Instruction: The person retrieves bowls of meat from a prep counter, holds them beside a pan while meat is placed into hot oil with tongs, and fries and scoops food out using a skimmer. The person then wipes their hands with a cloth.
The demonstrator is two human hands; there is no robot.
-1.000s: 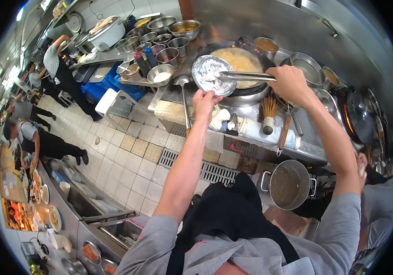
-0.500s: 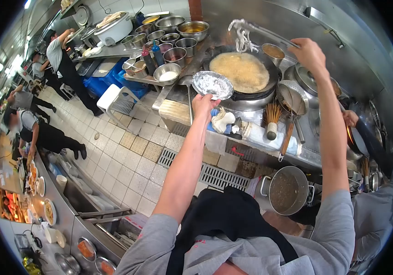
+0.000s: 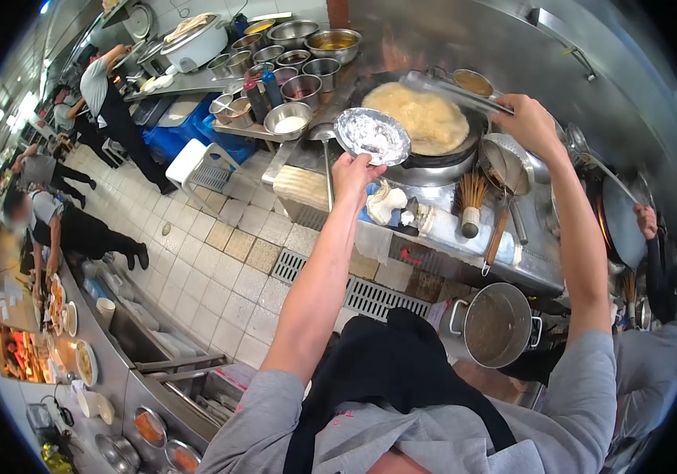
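Observation:
My left hand grips the near rim of a shallow metal bowl, which is tilted and coated inside with white, floury paste. In my right hand are long metal tongs, reaching left over the wok. Pale, foaming oil bubbles in the wok. The tongs' tips are blurred, and I cannot make out any food between them. The bowl is just in front of the wok's near left edge.
Right of the wok lie a strainer and a bamboo brush. A ladle rests to the left, near seasoning bowls. A large pot stands below. At right, a co-worker's hand holds a long-handled ladle.
The tongs have come down toward the oil, and the white-coated strips that hung from them are out of sight. The bowl has shifted slightly right. The co-worker's hand has moved right.

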